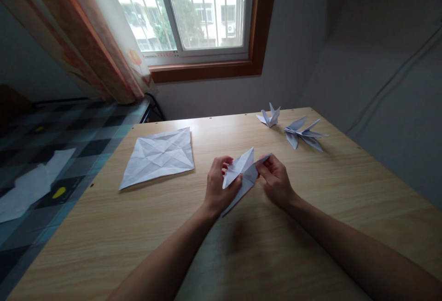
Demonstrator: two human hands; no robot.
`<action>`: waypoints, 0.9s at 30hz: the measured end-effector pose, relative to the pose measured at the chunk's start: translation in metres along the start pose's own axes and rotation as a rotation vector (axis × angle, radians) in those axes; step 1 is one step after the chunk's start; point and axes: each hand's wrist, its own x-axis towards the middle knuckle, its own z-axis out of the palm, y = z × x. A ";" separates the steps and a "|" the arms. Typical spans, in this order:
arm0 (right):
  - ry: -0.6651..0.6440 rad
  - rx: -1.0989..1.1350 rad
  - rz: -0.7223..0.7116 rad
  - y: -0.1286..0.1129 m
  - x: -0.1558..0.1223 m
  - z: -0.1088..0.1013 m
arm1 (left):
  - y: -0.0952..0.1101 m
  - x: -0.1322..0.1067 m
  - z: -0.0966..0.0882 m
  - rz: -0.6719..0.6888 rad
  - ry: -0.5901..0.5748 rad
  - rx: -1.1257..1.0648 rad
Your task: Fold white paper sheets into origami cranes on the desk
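Observation:
Both of my hands hold a partly folded white paper piece [241, 174] just above the wooden table [145, 227]. My left hand [217, 188] grips its left side, fingers curled round the paper's edge. My right hand [276, 179] pinches the pointed flap on the right side. A creased square sheet of white paper [159, 156] lies flat on the table to the left of my hands.
Two finished folded paper figures, a small one [270, 117] and a larger winged one [304, 134], rest at the table's far right. A checked bedcover [51, 163] with white paper [31, 183] on it lies left of the table. A window [193, 11] and a curtain [103, 38] stand behind.

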 end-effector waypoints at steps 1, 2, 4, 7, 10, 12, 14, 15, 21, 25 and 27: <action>-0.002 -0.005 -0.004 0.000 0.001 0.000 | 0.000 0.000 0.000 0.018 -0.017 0.002; 0.000 -0.010 -0.010 0.001 0.001 -0.001 | 0.001 0.001 -0.001 0.031 -0.030 0.008; 0.016 -0.026 -0.025 0.002 0.002 -0.003 | 0.003 0.002 -0.001 0.037 -0.048 0.034; 0.010 -0.055 -0.039 0.005 0.003 -0.005 | 0.004 0.003 -0.001 0.010 -0.026 0.076; -0.099 -0.084 -0.050 0.007 0.000 -0.006 | 0.000 0.004 -0.002 -0.047 0.002 0.042; -0.146 -0.110 -0.062 0.008 -0.002 -0.006 | -0.004 0.006 -0.002 -0.146 0.039 -0.026; -0.124 -0.136 -0.073 0.007 -0.003 -0.005 | -0.007 0.007 -0.003 -0.251 0.095 -0.097; -0.098 -0.146 -0.079 0.007 -0.003 -0.005 | -0.008 0.008 -0.003 -0.280 0.127 -0.122; 0.018 -0.180 -0.075 0.008 0.000 -0.006 | -0.008 0.008 -0.005 -0.215 0.304 -0.023; 0.078 -0.171 -0.055 0.009 0.003 -0.008 | -0.011 0.009 -0.005 -0.239 0.325 -0.031; 0.077 -0.162 -0.048 0.008 0.004 -0.009 | -0.010 0.009 -0.006 -0.210 0.334 -0.012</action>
